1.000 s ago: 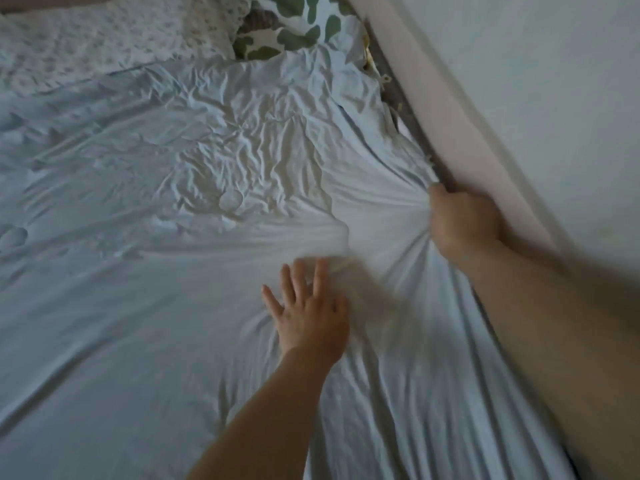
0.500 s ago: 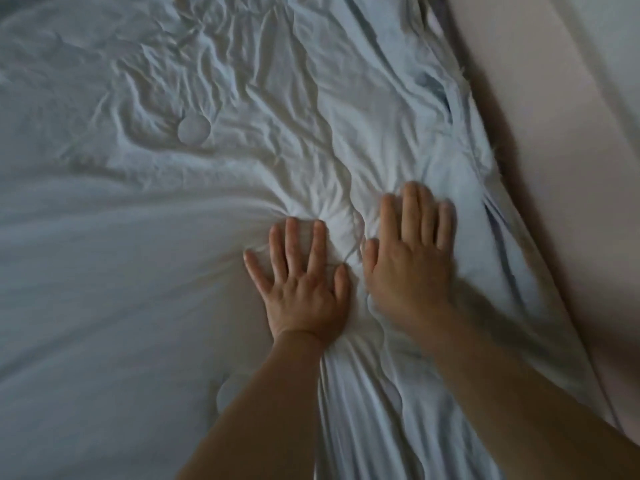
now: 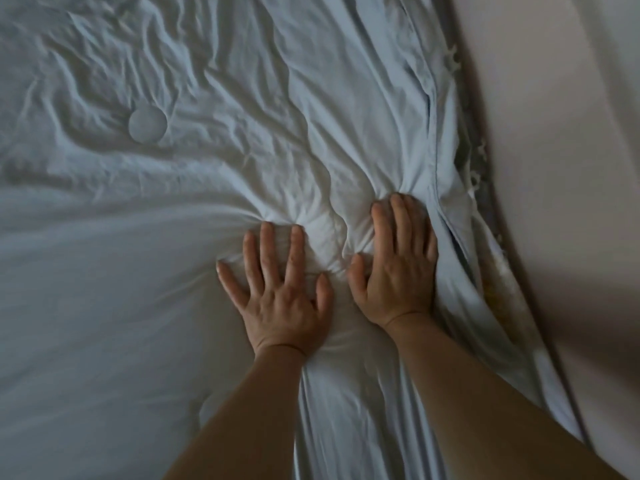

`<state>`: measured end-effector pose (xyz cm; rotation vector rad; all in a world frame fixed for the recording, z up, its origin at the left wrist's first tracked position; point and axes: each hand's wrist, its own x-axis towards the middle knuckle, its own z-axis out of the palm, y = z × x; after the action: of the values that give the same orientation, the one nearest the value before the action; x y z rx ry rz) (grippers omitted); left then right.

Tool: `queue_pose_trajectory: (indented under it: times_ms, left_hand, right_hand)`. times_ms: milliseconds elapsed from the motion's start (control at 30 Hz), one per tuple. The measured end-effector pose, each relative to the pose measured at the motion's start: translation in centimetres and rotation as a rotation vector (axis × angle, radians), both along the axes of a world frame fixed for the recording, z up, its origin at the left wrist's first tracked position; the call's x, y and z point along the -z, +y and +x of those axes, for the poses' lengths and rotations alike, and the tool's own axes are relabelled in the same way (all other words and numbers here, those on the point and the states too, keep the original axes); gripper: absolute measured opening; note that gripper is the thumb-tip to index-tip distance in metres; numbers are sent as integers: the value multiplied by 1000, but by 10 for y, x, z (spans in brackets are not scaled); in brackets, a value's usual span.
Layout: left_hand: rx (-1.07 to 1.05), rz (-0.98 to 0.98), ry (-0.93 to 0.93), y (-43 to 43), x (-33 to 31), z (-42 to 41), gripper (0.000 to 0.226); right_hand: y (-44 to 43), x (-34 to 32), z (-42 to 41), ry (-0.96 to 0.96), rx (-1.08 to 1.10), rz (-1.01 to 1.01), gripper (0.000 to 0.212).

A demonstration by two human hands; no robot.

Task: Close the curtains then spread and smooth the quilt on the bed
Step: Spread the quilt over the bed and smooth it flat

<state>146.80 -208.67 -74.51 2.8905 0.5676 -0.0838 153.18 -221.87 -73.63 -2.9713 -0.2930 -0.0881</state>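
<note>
Left grip and right grip, bare hands with straight fingers holding nothing, press side by side on the pale quilt covering the bed; its creases lie ahead, and its edge beside the wall is nearest the right grip.

We see the quilt as pale blue cloth, matt and soft-looking. It lies smooth on its near left part and is densely creased and puckered farther up and through the middle. A round patch of the same cloth sits in it, flat and uncreased. At the right edge a patterned fabric shows, rougher, with pale frayed tufts. The beige panel beside it looks smooth and matt — its material we cannot tell.
</note>
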Motion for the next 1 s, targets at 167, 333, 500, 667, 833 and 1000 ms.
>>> queue_pose_trajectory:
  times_ms: [167,333,500,667,833,1000]
  left_hand:
    - [-4,2,-21,0,0,1,73]
    - [-9,18,-32,-1,0,1,73]
    - [-26,49,-50,-2,3,0,71]
    - [-30,67,-75,-2,5,0,71]
    - [-30,80,-108,-2,6,0,68]
    - [-45,39,-160,-8,2,-11,65]
  right_hand:
    - [0,0,1,-4,-1,5,74]
    - [-1,1,0,-33,-8,19,71]
    - [-5,5,-2,-69,-42,58,70]
    - [-4,8,-3,-81,-53,54,69]
    - [-3,11,-2,-93,-45,34,70]
    - [-5,19,1,-137,-65,42,70]
